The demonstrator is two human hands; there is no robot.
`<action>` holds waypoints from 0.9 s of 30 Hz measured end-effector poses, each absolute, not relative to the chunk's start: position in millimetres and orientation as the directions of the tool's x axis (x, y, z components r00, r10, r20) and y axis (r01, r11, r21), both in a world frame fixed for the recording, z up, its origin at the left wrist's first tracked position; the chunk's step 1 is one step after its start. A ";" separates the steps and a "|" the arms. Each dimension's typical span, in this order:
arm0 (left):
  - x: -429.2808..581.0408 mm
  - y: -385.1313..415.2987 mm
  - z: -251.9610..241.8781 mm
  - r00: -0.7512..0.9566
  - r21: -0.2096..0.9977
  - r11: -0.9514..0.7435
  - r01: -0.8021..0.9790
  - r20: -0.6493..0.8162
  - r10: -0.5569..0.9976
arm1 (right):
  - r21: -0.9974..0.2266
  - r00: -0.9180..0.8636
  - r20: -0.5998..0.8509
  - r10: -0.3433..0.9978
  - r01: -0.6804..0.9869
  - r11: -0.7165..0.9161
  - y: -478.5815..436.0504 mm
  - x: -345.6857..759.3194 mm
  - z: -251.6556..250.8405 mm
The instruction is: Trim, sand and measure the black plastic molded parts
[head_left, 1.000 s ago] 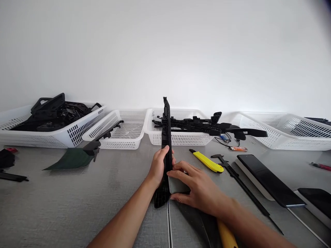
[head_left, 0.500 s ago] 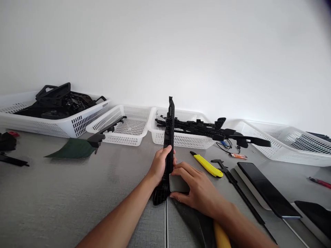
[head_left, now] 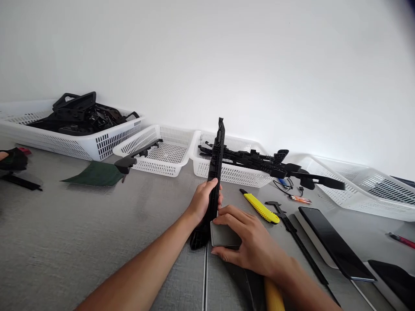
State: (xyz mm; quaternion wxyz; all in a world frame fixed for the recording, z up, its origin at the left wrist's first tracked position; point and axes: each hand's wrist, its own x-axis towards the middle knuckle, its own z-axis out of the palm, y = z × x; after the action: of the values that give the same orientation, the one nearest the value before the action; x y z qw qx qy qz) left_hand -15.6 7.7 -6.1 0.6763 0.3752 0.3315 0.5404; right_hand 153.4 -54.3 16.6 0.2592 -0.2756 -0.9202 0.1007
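Observation:
My left hand (head_left: 205, 201) is closed around a long black plastic trim piece (head_left: 216, 162), which stands tilted upright with its wide end low near the table. In my right hand (head_left: 251, 235), a flat grey rectangular block (head_left: 224, 234) is gripped between the thumb below and the fingers above. The block's left edge is right beside the lower part of the trim; whether they touch is hard to tell. Under my right wrist lie a dark flat piece (head_left: 244, 278) and a yellow handle (head_left: 274, 296), both partly hidden.
White baskets line the wall: one with black parts (head_left: 119, 137), a shallow one (head_left: 157, 167), one bearing long trims (head_left: 233, 176), another at right (head_left: 366, 203). A yellow utility knife (head_left: 261, 208), calipers (head_left: 292, 229), phone (head_left: 335, 242) and green sheet (head_left: 94, 174) lie around.
The top of the trim piece has shifted slightly right, and the block sits a little lower. The whole view has tilted slightly. Part of another person's hand now shows at the far left edge.

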 end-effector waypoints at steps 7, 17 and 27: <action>-15.5 8.6 -8.8 0.183 0.877 0.127 -0.464 -0.045 0.982 | -0.474 -0.722 0.390 0.572 0.376 0.797 -61.3 153.0 20.8; -14.8 6.8 -7.4 0.174 0.881 0.118 -0.458 -0.041 0.984 | -0.688 -0.509 0.186 0.841 0.543 0.481 -50.9 146.4 2.9; -14.5 7.2 -8.4 0.175 0.884 0.119 -0.452 -0.043 0.984 | -0.665 -0.505 0.240 0.829 0.537 0.519 -49.5 145.5 0.2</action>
State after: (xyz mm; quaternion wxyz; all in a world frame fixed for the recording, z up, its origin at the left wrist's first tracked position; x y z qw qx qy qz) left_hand -14.5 7.2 -8.4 0.6631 0.3845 0.3459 0.5412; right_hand 145.5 -49.5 0.2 0.2770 -0.4135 -0.8264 0.2634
